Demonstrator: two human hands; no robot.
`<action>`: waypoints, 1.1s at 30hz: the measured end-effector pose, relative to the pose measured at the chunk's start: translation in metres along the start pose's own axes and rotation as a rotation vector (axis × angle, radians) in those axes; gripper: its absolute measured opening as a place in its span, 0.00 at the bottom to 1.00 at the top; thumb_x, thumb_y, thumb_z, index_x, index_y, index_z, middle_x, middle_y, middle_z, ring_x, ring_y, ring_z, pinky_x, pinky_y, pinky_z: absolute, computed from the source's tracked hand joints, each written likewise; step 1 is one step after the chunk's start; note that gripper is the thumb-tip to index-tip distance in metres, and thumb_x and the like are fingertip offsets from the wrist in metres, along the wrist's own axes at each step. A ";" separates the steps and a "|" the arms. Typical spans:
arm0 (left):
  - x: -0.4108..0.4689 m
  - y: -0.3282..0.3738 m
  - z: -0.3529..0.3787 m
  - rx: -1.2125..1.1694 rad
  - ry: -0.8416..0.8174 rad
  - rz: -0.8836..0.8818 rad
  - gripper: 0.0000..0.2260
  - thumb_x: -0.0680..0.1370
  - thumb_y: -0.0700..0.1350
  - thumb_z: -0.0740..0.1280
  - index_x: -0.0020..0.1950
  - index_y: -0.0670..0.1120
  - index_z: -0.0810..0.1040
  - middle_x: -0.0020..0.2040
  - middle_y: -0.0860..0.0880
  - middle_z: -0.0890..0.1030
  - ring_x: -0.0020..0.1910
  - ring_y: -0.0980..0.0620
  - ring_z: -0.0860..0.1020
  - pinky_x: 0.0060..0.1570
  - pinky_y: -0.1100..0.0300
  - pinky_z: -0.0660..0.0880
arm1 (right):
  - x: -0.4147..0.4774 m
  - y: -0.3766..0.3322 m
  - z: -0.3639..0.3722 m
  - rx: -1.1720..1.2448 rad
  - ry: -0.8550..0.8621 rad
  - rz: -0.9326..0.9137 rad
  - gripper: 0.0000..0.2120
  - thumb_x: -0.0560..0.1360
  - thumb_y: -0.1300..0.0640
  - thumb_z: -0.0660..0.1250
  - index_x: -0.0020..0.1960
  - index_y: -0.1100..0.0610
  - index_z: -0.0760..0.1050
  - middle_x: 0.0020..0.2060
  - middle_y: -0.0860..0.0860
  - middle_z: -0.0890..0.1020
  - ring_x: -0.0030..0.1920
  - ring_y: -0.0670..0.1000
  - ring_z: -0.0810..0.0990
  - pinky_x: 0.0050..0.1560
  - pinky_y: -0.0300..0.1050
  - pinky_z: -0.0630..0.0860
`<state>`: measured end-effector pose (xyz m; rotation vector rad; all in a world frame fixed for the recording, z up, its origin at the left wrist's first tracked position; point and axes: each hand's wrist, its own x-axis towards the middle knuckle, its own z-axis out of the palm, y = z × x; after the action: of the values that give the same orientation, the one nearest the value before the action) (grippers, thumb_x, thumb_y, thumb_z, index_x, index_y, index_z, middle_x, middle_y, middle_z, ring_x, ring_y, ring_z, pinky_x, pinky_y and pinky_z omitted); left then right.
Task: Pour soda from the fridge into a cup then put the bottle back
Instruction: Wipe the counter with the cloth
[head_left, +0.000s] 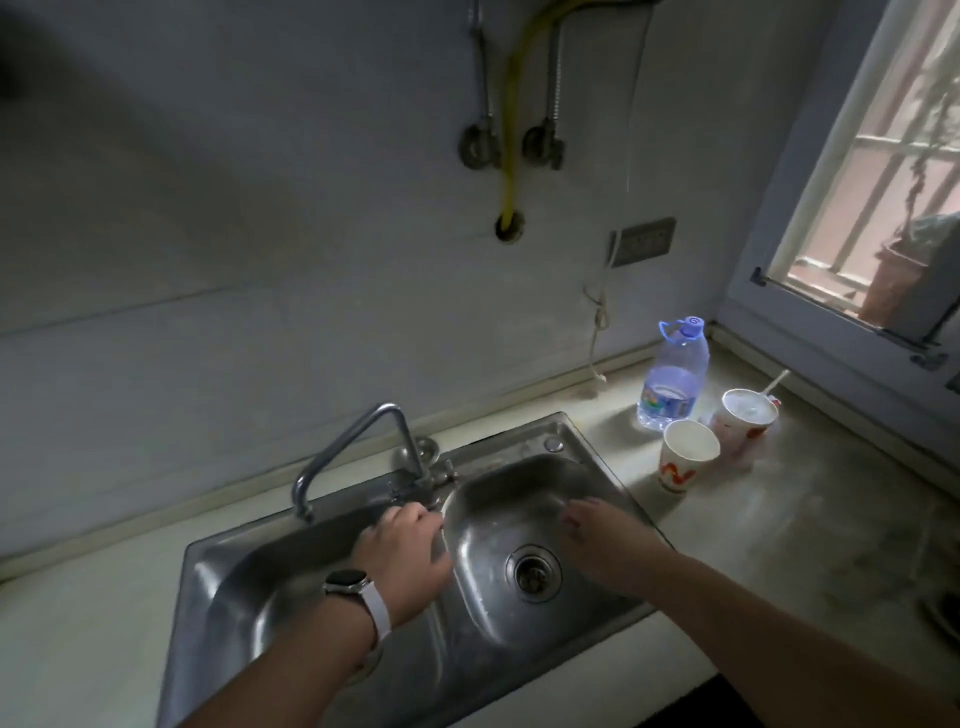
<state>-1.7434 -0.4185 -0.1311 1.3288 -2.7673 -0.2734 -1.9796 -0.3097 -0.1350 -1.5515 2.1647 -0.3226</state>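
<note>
Nearest, both bare hands reach over the steel double sink (332, 551): the left hand (410, 558), watch on its wrist, curls around the tap handle (415, 496), while the right hand (605, 540) hovers spread and empty above the right basin. Farther right on the counter (779, 525) an empty paper cup (684, 461) stands upright, just before a lidded cup (745, 418) and a clear bottle (674, 376).

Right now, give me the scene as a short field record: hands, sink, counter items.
left hand: at the tap handle, fingers curled by it; grip unclear
right hand: open, empty, over the right basin
tap: spout over the left basin, no water visible
sink: double, steel
counter right of sink: open paper cup, lidded cup with straw, water bottle capped, upright
soda bottle: not in view
</note>
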 end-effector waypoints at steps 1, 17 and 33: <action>-0.012 -0.009 -0.001 0.012 -0.006 -0.022 0.15 0.75 0.55 0.58 0.58 0.54 0.74 0.57 0.54 0.75 0.56 0.52 0.72 0.52 0.56 0.72 | -0.001 -0.009 0.007 -0.018 -0.026 -0.021 0.13 0.79 0.51 0.60 0.60 0.54 0.75 0.55 0.51 0.77 0.56 0.54 0.77 0.55 0.47 0.74; -0.153 -0.065 -0.034 0.113 -0.053 -0.277 0.19 0.74 0.54 0.60 0.65 0.54 0.73 0.68 0.51 0.72 0.68 0.49 0.69 0.65 0.53 0.67 | 0.020 -0.140 0.043 -0.279 -0.175 -0.616 0.14 0.77 0.48 0.58 0.55 0.54 0.75 0.55 0.52 0.77 0.54 0.54 0.79 0.50 0.48 0.76; -0.374 -0.107 -0.042 0.135 0.097 -0.755 0.18 0.68 0.61 0.61 0.52 0.58 0.82 0.52 0.54 0.83 0.51 0.52 0.82 0.44 0.54 0.80 | -0.060 -0.310 0.136 -0.141 -0.490 -0.988 0.21 0.76 0.43 0.59 0.62 0.55 0.75 0.59 0.50 0.78 0.58 0.49 0.77 0.56 0.45 0.73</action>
<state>-1.4212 -0.1978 -0.1012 2.2980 -2.1142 -0.0427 -1.6394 -0.3486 -0.1033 -2.3809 0.9589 -0.0600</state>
